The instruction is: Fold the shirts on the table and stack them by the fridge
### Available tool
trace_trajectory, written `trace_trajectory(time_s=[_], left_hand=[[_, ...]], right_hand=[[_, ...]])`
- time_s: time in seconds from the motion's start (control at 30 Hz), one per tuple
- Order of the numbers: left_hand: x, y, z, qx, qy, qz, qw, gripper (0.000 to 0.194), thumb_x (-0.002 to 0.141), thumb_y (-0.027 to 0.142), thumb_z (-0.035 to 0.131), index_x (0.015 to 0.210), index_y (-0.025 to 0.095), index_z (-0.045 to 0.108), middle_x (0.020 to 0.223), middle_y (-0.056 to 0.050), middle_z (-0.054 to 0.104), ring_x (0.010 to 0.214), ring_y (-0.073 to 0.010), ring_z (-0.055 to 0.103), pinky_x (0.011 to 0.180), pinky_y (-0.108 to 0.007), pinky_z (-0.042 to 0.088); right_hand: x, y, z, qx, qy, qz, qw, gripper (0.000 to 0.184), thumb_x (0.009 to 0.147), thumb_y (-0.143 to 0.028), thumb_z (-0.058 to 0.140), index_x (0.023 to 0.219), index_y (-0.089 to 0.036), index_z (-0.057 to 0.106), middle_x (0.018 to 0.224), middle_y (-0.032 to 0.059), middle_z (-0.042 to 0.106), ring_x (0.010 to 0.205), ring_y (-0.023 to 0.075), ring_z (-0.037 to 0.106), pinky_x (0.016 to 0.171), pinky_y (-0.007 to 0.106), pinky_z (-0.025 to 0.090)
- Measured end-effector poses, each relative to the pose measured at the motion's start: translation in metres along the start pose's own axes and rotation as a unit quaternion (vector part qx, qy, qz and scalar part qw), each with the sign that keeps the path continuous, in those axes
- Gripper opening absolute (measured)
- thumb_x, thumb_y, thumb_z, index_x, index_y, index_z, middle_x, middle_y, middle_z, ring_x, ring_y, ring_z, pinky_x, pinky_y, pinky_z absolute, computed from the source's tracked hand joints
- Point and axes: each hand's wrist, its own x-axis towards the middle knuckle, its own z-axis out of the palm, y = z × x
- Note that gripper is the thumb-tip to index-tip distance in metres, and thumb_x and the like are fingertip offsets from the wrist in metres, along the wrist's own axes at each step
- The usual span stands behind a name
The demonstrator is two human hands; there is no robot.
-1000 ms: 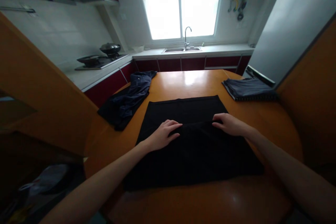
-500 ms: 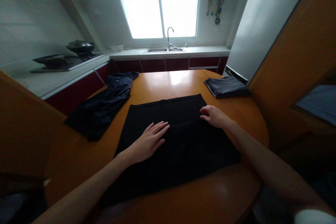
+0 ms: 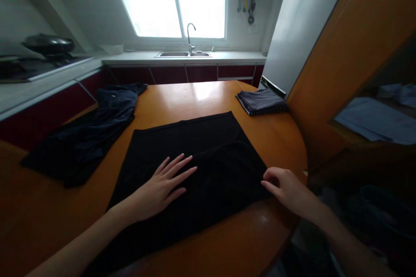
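Note:
A piece of black cloth (image 3: 195, 138) lies spread over the wooden table in front of me, with a crease across its middle; I cannot make out what kind of garment it is. My left hand (image 3: 165, 186) rests palm down on it, left of its middle, fingers stretched and spread. At the cloth's right corner, my right hand (image 3: 286, 188) has its thumb and fingertips pinched together on the edge.
Dark blue clothing (image 3: 94, 130) lies in a heap on the left of the table (image 3: 195, 93). Folded dark cloth with a striped edge (image 3: 263, 101) sits at the far right. Beyond are the sink (image 3: 175, 54) and counter; a fridge (image 3: 289, 26) stands at the right.
My right hand has moved down along the cloth's right side to its near corner. My left hand stays flat on the cloth, fingers more spread. The view has turned rightward.

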Motion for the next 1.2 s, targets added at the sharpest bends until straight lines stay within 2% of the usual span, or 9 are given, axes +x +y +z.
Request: trace_trajectory(time_s=[0.13, 0.33, 0.5, 0.6, 0.7, 0.87, 1.03, 1.1, 1.2], left_hand=[[0.001, -0.002, 0.003, 0.008, 0.008, -0.003, 1.0, 0.058, 0.103, 0.04, 0.047, 0.157, 0.042, 0.026, 0.166, 0.001, 0.024, 0.152, -0.0306, 0.025, 0.12, -0.058, 0.026], [0.001, -0.003, 0.003, 0.022, 0.003, 0.0, 1.0, 0.058, 0.104, 0.039, 0.045, 0.158, 0.042, 0.025, 0.166, 0.001, 0.022, 0.152, -0.0305, 0.024, 0.12, -0.058, 0.027], [0.001, -0.001, 0.001, 0.024, 0.004, -0.002, 1.0, 0.057, 0.104, 0.039, 0.045, 0.157, 0.041, 0.025, 0.166, 0.001, 0.024, 0.151, -0.0299, 0.026, 0.12, -0.056, 0.028], [0.001, 0.001, -0.001, 0.016, 0.004, -0.006, 1.0, 0.056, 0.104, 0.039, 0.045, 0.157, 0.042, 0.026, 0.165, 0.001, 0.026, 0.151, -0.0298, 0.027, 0.12, -0.056, 0.029], [0.001, 0.0, -0.001, 0.01, 0.002, -0.005, 1.0, 0.056, 0.104, 0.039, 0.045, 0.157, 0.042, 0.026, 0.165, 0.001, 0.025, 0.151, -0.03, 0.027, 0.12, -0.056, 0.028], [0.0, -0.002, 0.001, 0.005, 0.006, -0.003, 1.0, 0.057, 0.103, 0.04, 0.047, 0.157, 0.043, 0.027, 0.165, 0.002, 0.026, 0.151, -0.0303, 0.028, 0.119, -0.056, 0.029], [0.008, 0.009, -0.006, 0.015, 0.004, -0.014, 1.0, 0.05, 0.104, 0.034, 0.044, 0.154, 0.038, 0.037, 0.164, 0.0, 0.029, 0.152, -0.0295, 0.025, 0.121, -0.062, 0.019], [0.014, 0.018, -0.009, 0.02, 0.017, -0.017, 1.0, 0.05, 0.105, 0.032, 0.042, 0.155, 0.034, 0.036, 0.163, -0.001, 0.032, 0.152, -0.0269, 0.025, 0.123, -0.06, 0.015], [0.021, 0.027, -0.006, 0.019, 0.022, -0.005, 1.0, 0.061, 0.105, 0.04, 0.044, 0.161, 0.029, 0.02, 0.164, -0.006, 0.028, 0.152, -0.0265, 0.024, 0.123, -0.056, 0.017]], right_hand=[[-0.023, 0.002, 0.006, 0.018, 0.068, -0.079, 0.994, 0.017, 0.092, -0.026, 0.054, 0.085, -0.025, 0.069, 0.089, 0.0086, 0.069, 0.086, 0.0249, 0.062, 0.077, 0.039, 0.05], [0.007, 0.005, 0.002, 0.071, 0.058, 0.037, 0.995, 0.044, 0.097, -0.048, 0.049, 0.066, -0.022, 0.066, 0.069, 0.0047, 0.068, 0.064, 0.0192, 0.06, 0.061, 0.032, 0.042], [0.041, 0.002, 0.007, 0.109, 0.006, 0.037, 0.993, 0.021, 0.084, -0.032, 0.063, 0.069, -0.02, 0.071, 0.066, 0.0034, 0.07, 0.061, 0.0177, 0.061, 0.056, 0.029, 0.039], [0.046, 0.001, 0.005, 0.105, 0.054, 0.032, 0.992, 0.015, 0.082, -0.028, 0.06, 0.073, -0.02, 0.07, 0.069, 0.004, 0.07, 0.064, 0.0188, 0.063, 0.058, 0.029, 0.041], [0.045, 0.005, 0.002, 0.038, 0.107, 0.045, 0.992, 0.017, 0.086, -0.031, 0.058, 0.076, -0.022, 0.068, 0.074, 0.0047, 0.071, 0.068, 0.0201, 0.064, 0.061, 0.031, 0.042], [0.046, 0.01, 0.002, -0.064, 0.059, 0.06, 0.994, 0.012, 0.087, -0.025, 0.058, 0.08, -0.022, 0.068, 0.08, 0.0067, 0.071, 0.074, 0.0223, 0.066, 0.066, 0.033, 0.046], [0.06, -0.03, 0.006, -0.078, 0.16, -0.076, 0.981, 0.037, 0.099, -0.031, 0.043, 0.127, -0.018, 0.064, 0.121, 0.0164, 0.066, 0.116, 0.032, 0.059, 0.097, 0.047, 0.048], [0.068, -0.055, 0.019, -0.058, 0.116, -0.169, 0.977, 0.047, 0.101, -0.032, 0.04, 0.144, -0.018, 0.052, 0.143, 0.0152, 0.056, 0.133, 0.03, 0.049, 0.109, 0.048, 0.041], [0.079, -0.076, 0.046, -0.08, -0.005, -0.265, 0.961, 0.063, 0.102, -0.044, 0.04, 0.157, -0.013, 0.032, 0.164, 0.0149, 0.028, 0.152, 0.0287, 0.022, 0.122, 0.052, 0.023]])
